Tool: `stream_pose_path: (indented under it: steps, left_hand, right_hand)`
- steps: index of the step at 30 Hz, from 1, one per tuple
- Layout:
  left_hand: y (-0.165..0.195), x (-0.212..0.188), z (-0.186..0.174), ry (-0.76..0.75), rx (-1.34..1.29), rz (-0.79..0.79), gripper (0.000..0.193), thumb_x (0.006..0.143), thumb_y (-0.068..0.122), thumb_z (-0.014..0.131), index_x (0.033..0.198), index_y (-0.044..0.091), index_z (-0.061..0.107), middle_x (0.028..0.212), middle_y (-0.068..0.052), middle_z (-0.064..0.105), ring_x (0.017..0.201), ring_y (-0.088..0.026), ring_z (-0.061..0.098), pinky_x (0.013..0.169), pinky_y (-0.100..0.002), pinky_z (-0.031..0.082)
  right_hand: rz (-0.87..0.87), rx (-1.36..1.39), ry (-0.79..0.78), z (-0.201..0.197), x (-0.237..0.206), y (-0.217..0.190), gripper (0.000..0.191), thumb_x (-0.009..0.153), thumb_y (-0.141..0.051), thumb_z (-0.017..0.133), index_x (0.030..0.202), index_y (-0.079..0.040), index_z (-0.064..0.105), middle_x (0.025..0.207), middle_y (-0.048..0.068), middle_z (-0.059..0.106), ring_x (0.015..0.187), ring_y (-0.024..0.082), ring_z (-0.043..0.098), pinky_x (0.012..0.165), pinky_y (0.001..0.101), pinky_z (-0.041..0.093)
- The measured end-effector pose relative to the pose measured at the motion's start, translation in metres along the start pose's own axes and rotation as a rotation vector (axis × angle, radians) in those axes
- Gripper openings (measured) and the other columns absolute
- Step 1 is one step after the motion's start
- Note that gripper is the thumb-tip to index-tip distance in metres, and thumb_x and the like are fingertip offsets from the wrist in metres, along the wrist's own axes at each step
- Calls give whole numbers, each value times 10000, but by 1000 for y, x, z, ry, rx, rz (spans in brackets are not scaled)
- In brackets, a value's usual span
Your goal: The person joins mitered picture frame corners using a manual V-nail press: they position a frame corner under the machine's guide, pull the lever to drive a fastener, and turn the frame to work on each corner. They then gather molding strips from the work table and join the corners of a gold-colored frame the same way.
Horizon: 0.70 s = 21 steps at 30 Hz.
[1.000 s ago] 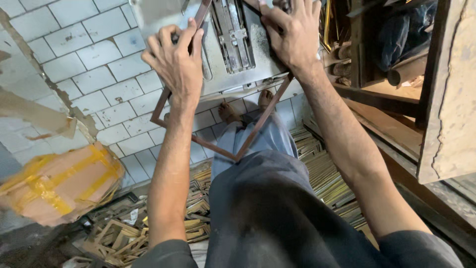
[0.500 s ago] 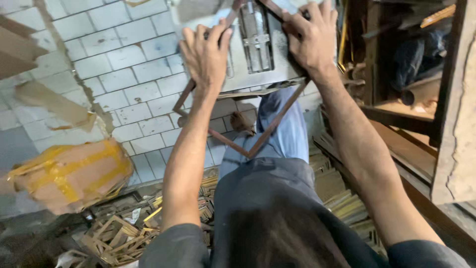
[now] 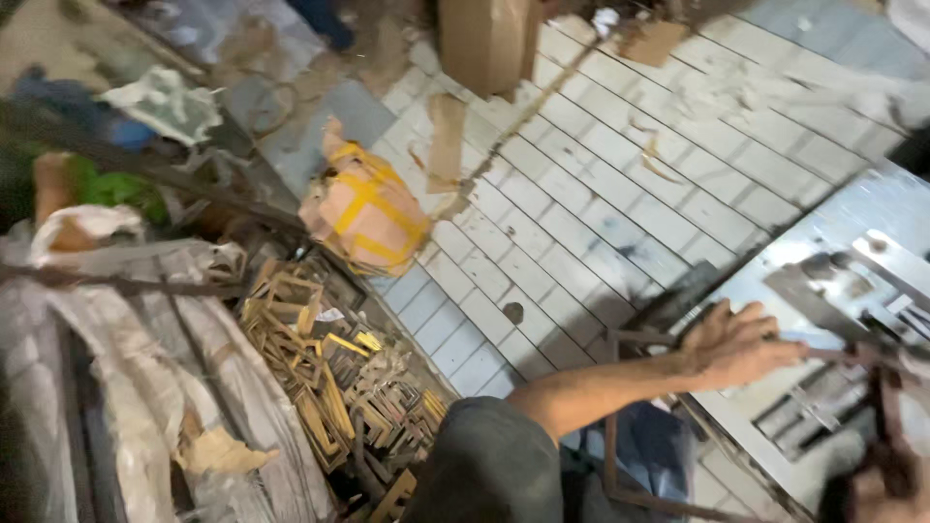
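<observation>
A grey metal machine panel point(image 3: 823, 291) with slots and brackets sits on a rusty angle-iron frame point(image 3: 620, 416) at the right of the head view. My left hand point(image 3: 741, 344) reaches out from the lower middle and grips the panel's near edge, fingers curled over a frame bar. My right hand point(image 3: 872, 489) shows only partly in the bottom right corner, blurred, closed around a dark bar of the same machine. My dark sleeve and blue trouser leg point(image 3: 649, 446) lie below the left arm.
White tiled floor point(image 3: 601, 194) spreads across the middle. A parcel bound in yellow tape point(image 3: 363, 208) lies on it, with a brown box point(image 3: 484, 39) beyond. A heap of brass-coloured frame pieces point(image 3: 329, 378) and wrapped bundles point(image 3: 116, 339) crowd the left.
The view has swung sharply to the left and tilted, so the machine now sits at the right edge. Both hands stay on the machine; the right hand has dropped almost out of view.
</observation>
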<state>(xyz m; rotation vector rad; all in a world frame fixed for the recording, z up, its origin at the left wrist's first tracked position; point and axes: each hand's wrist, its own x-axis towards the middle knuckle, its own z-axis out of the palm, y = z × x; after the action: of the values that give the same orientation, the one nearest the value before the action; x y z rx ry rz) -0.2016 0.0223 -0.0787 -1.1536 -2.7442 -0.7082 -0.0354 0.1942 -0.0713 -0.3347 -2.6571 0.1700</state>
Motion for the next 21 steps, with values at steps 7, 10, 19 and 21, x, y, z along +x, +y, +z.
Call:
stream_pose_path:
  steps: [7, 10, 19, 21]
  left_hand:
    - [-6, -8, 9, -136, 4, 0, 352, 986, 459, 591, 1293, 335, 711, 1101, 8, 693, 1077, -193, 540, 901, -436, 405]
    - [-9, -6, 7, -2, -9, 67, 357, 881, 395, 647, 1220, 331, 736, 1070, -8, 688, 1050, -214, 534, 891, -496, 400]
    - [3, -5, 2, 121, -30, 112, 193, 940, 356, 748, 1085, 238, 799, 861, 4, 661, 879, -219, 547, 736, -443, 405]
    - [5, -3, 3, 121, -22, 122, 223, 942, 359, 732, 1119, 233, 783, 887, -23, 669, 893, -239, 541, 735, -431, 408]
  right_hand:
    - [43, -101, -10, -1, -36, 33, 262, 915, -201, 653, 1167, -182, 721, 1138, 57, 595, 1115, 299, 523, 969, 399, 422]
    - [119, -130, -82, -5, -24, 22, 320, 873, -183, 674, 1186, -198, 737, 1116, 58, 597, 1071, 306, 510, 912, 412, 415]
    - [198, 44, -46, -40, -2, 7, 273, 885, -135, 746, 1157, -145, 754, 1156, 75, 641, 1067, 361, 520, 938, 484, 418]
    - [182, 28, 15, -38, -4, 9, 263, 890, -171, 776, 1153, -153, 772, 1106, 65, 635, 1040, 357, 516, 946, 485, 422]
